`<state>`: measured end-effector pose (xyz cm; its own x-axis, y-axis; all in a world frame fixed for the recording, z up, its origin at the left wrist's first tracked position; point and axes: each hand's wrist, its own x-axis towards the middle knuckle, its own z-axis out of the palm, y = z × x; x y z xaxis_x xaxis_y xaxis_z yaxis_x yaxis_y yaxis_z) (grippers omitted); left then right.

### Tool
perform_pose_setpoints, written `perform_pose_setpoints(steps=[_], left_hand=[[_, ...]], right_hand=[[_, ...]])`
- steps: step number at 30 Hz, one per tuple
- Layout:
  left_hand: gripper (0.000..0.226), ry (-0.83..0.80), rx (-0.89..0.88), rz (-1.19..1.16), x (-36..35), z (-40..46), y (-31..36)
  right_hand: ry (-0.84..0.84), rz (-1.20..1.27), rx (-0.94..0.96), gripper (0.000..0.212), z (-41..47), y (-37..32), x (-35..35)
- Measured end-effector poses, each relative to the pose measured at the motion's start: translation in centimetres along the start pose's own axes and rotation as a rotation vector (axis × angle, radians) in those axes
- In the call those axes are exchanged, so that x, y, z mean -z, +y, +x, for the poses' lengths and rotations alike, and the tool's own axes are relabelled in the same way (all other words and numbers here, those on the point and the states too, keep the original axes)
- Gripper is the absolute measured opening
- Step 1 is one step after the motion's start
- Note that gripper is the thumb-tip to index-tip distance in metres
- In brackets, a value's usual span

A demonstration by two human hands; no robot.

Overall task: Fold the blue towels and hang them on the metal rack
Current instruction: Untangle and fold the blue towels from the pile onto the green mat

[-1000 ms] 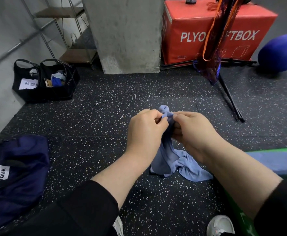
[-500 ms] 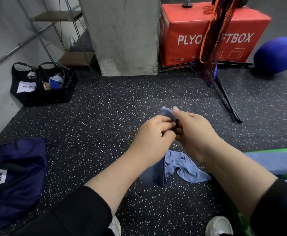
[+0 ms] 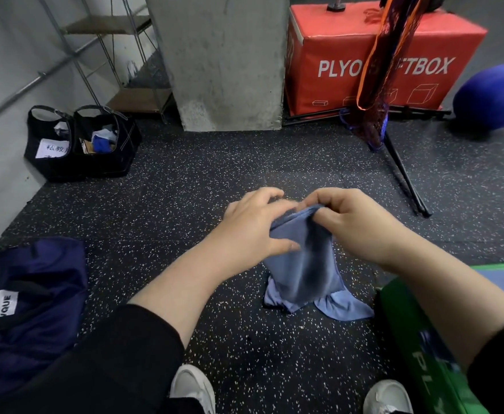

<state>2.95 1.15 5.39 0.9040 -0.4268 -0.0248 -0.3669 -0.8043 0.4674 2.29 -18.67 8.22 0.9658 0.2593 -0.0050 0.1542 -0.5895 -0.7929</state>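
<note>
Two hands meet at the centre of the view over a speckled black rubber floor (image 3: pixel 209 162). The left hand (image 3: pixel 252 227) and the right hand (image 3: pixel 355 225) both hold the upper edge of one blue towel (image 3: pixel 301 264). The right fingers (image 3: pixel 322 197) are curled over the top hem and pinch it against the thumb. The left thumb presses the cloth on its near face, with the left fingers bent behind the hem, so the left hand is also grasping the towel. The towel hangs from that grip, somewhat blurred, and its lower end lies bunched on the floor just ahead of two white shoes (image 3: pixel 192 389).

A green and blue padded mat (image 3: pixel 424 348) lies at the right, touching or just beside the towel's lower corner; which cannot be told. A dark navy bag (image 3: pixel 36 297) with a white label lies on the floor at the left. Two black open totes (image 3: pixel 80 144) holding mixed items stand against the left wall. Behind them a metal rack (image 3: pixel 104 55) with wooden shelves stands beside a concrete pillar (image 3: pixel 227 61). A red plyo soft box (image 3: pixel 379 58) sits behind a hanging net (image 3: pixel 379 70) on a black stand, and a blue ball (image 3: pixel 492 97) rests at the far right.
</note>
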Motion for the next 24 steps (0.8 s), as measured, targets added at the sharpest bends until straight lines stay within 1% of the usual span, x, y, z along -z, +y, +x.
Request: perform_pose_setpoints(steps=[1, 2, 5, 8, 12, 15, 17, 21, 24], left_hand=[[0.035, 0.036, -0.002, -0.013, -0.1, 0.0, -0.1], [0.023, 0.069, 0.007, -0.035, -0.1, 0.0, -0.1], [0.025, 0.109, 0.094, -0.077, 0.2, -0.1, -0.1], [0.024, 0.16, 0.123, 0.012, 0.6, -0.2, 0.2], [0.024, 0.197, 0.123, 0.02, 1.1, -0.3, 0.6], [0.021, 0.176, 0.085, -0.009, 1.3, -0.4, 0.8], [0.02, 0.161, 0.062, -0.01, 1.3, -0.3, 1.0], [0.026, 0.126, 0.086, -0.049, 1.7, -0.2, 0.8], [0.037, 0.126, 0.17, 0.005, 1.3, -0.2, 0.2]], right_hand=[[0.004, -0.029, -0.004, 0.032, 0.0, 0.2, 0.1], [0.014, -0.071, -0.012, 0.031, 0.0, 0.4, 0.1], [0.051, -0.177, -0.055, 0.03, 0.1, 1.3, 0.0], [0.094, -0.217, -0.068, 0.029, 0.3, 1.4, -0.3], [0.107, -0.214, -0.048, 0.023, 0.4, 1.0, -0.6], [0.067, -0.146, -0.039, 0.018, 0.3, 1.0, -1.2], [0.054, -0.164, -0.036, 0.014, 0.3, 1.2, -1.7], [0.121, -0.259, -0.063, 0.018, 0.8, 1.2, -1.8], [0.14, -0.232, -0.102, 0.029, 0.7, 1.1, -1.6]])
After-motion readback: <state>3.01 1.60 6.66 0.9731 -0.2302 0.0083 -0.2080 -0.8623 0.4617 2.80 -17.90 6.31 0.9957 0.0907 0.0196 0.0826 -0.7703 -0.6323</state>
